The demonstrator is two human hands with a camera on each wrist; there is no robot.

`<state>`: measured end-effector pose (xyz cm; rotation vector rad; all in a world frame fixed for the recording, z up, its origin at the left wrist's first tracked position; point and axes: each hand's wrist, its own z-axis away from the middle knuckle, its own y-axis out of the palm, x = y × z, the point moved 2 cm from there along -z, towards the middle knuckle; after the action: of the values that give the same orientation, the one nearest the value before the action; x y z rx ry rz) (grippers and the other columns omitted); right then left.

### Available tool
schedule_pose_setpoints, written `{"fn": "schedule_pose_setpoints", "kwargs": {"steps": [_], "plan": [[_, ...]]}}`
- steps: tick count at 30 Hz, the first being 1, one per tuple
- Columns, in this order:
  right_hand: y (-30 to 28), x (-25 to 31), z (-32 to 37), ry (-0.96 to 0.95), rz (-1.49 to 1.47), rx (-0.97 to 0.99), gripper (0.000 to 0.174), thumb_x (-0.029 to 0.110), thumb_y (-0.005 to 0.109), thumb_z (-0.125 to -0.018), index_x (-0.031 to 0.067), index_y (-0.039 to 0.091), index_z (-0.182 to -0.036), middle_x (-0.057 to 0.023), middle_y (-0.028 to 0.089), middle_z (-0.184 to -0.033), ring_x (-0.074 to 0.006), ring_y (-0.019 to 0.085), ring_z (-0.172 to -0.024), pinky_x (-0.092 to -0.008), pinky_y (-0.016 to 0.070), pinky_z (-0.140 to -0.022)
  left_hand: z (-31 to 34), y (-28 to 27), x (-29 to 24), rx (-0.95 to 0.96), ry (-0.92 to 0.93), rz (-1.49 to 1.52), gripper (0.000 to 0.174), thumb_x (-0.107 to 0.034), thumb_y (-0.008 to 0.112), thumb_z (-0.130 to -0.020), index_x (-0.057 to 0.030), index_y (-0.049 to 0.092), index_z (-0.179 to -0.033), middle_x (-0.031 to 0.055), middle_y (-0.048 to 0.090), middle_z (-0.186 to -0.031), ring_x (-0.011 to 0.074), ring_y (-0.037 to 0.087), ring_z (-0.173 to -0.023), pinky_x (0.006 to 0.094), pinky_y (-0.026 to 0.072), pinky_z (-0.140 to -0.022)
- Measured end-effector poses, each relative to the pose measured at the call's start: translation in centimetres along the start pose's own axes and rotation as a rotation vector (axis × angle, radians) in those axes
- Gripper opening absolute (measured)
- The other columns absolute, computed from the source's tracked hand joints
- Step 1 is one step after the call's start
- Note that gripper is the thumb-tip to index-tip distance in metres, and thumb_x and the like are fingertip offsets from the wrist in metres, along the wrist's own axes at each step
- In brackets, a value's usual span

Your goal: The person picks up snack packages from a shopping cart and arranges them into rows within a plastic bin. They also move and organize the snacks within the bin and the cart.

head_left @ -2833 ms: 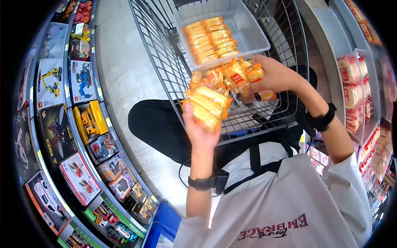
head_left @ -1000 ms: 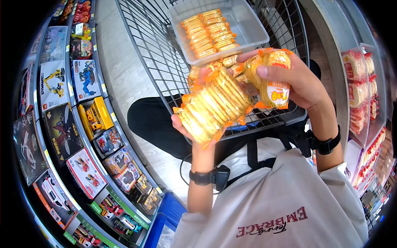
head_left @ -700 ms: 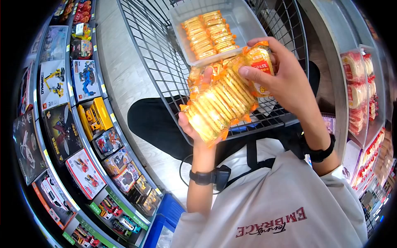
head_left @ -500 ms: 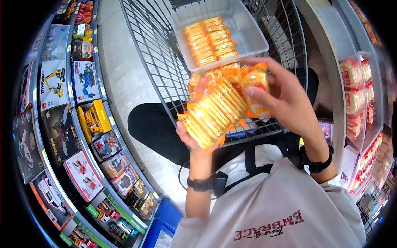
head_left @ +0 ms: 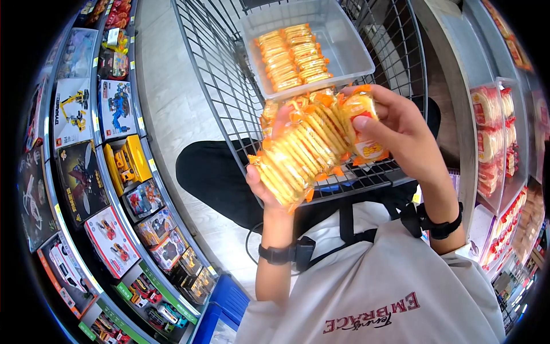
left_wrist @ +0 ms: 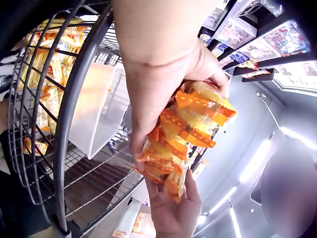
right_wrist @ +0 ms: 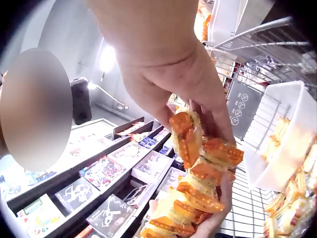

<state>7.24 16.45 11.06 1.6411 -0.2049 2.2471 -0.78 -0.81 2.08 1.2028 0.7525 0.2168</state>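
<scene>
- I see the left hand (head_left: 270, 198) cupped under a row of wrapped biscuits (head_left: 303, 152), thumb at its lower-left end and fingers spread wide along its far side, gripping it.
- The right hand (head_left: 404, 129) pinches a biscuit packet (head_left: 362, 132) at the row's right end, thumb across the printed face and fingers behind; I can't tell whether more packets sit behind it.
- Both are over the near-left corner of the wire shopping cart (head_left: 395, 63), just outside the near edge of the plastic tub (head_left: 344, 49).
- I read the biscuits as thin, pale yellow rounds, stacked face to face in glossy clear film with crinkled orange ends.
- Two packed columns of biscuit packs (head_left: 292, 57) stand along the tub's left edge, reaching its near edge; the tub is smooth, translucent and box-shaped.
- Loose packets (head_left: 269, 114) lie below the tub's near edge, partly hidden by the row.
</scene>
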Motion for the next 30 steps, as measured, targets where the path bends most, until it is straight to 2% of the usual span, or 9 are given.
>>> {"fn": "schedule_pose_setpoints", "kwargs": {"steps": [4,11,14,16,18,20,24,25,30], "plan": [[-0.2,-0.1,-0.3,-0.003,-0.068,-0.005,0.038,0.013,0.061,-0.096,-0.0034,0.052,-0.13,-0.0049,0.068,-0.104,-0.0067,0.063,-0.089,-0.0209,0.051,-0.078,0.1,-0.2,-0.2,0.02,-0.016,0.053,0.116,-0.07,0.068,-0.071,-0.0079,0.016,-0.154,0.0151,0.026,-0.156,0.0341,0.029,-0.143,0.0518,0.0295,-0.115],[-0.2,0.4,-1.3,-0.075,0.058,0.02,0.039,0.015,0.059,-0.098,-0.0034,0.051,-0.131,-0.0087,0.065,-0.114,-0.0109,0.064,-0.101,-0.0256,0.0524,-0.087,0.0,0.0,-0.1,-0.004,0.012,0.089,0.113,-0.07,0.068,-0.072,-0.009,0.019,-0.153,0.0143,0.026,-0.156,0.034,0.029,-0.143,0.0536,0.0283,-0.115],[-0.3,0.3,-1.5,0.05,-0.067,0.004,0.038,0.018,0.056,-0.1,-0.0031,0.051,-0.131,-0.0091,0.065,-0.115,-0.0111,0.065,-0.1,-0.0253,0.0529,-0.086,0.3,-0.7,-0.6,-0.017,0.008,0.174,0.111,-0.068,0.07,-0.071,-0.0127,0.021,-0.154,0.0143,0.026,-0.156,0.0356,0.029,-0.143,0.0559,0.0275,-0.115],[0.1,0.3,-1.7,0.029,-0.301,-0.132,0.038,0.022,0.059,-0.099,-0.0007,0.054,-0.128,-0.0043,0.069,-0.098,-0.0072,0.064,-0.085,-0.0228,0.0536,-0.071,0.4,-0.9,-0.8,0.006,-0.029,0.233,0.11,-0.068,0.072,-0.07,-0.0172,0.022,-0.154,0.0142,0.026,-0.156,0.0374,0.028,-0.143,0.0593,0.0267,-0.114],[-0.2,-0.2,-2.1,-0.003,-0.214,-0.107,0.038,0.02,0.059,-0.098,0.0018,0.052,-0.131,-0.0042,0.069,-0.094,-0.0081,0.065,-0.082,-0.0238,0.0545,-0.067,0.6,-1.0,-1.0,0.004,-0.038,0.208,0.111,-0.07,0.073,-0.068,-0.0193,0.023,-0.153,0.014,0.026,-0.156,0.0382,0.027,-0.143,0.0614,0.0267,-0.113],[0.1,0.0,-2.3,-0.11,0.216,-0.084,0.043,0.015,0.057,-0.099,0.0,0.045,-0.137,-0.0115,0.068,-0.11,-0.0097,0.064,-0.098,-0.0243,0.0522,-0.081,0.6,-0.8,-1.1,-0.003,-0.037,0.109,0.112,-0.071,0.072,-0.068,-0.0192,0.022,-0.154,0.0139,0.025,-0.157,0.038,0.027,-0.143,0.0609,0.027,-0.113],[2.3,1.7,-1.5,-0.156,0.519,-0.277,0.027,0.011,0.058,-0.097,0.0022,0.052,-0.122,-0.0134,0.069,-0.104,-0.0084,0.063,-0.094,-0.0213,0.0487,-0.079,0.4,-0.6,-1.1,0.014,-0.001,0.097,0.111,-0.067,0.07,-0.072,-0.0129,0.017,-0.154,0.0136,0.027,-0.156,0.0362,0.028,-0.143,0.0561,0.0286,-0.114],[2.5,1.4,-1.5,-0.22,0.581,-0.303,0.018,0.009,0.058,-0.097,0.0029,0.052,-0.113,-0.0149,0.067,-0.099,-0.0135,0.064,-0.09,-0.024,0.0489,-0.08,0.3,-0.4,-1.0,0.012,0.0,0.098,0.111,-0.067,0.07,-0.072,-0.0129,0.017,-0.154,0.0136,0.027,-0.156,0.0362,0.028,-0.143,0.0561,0.0286,-0.114],[2.7,-1.0,-1.9,-0.472,0.885,-0.274,0.026,0.009,0.06,-0.093,0.0038,0.051,-0.116,-0.0159,0.06,-0.102,-0.0267,0.062,-0.096,-0.0327,0.0496,-0.084,-0.1,0.2,-0.7,-0.06,0.043,0.089,0.107,-0.07,0.062,-0.076,-0.0107,0.02,-0.153,0.0132,0.03,-0.155,0.0336,0.029,-0.143,0.0533,0.0238,-0.116]]}}
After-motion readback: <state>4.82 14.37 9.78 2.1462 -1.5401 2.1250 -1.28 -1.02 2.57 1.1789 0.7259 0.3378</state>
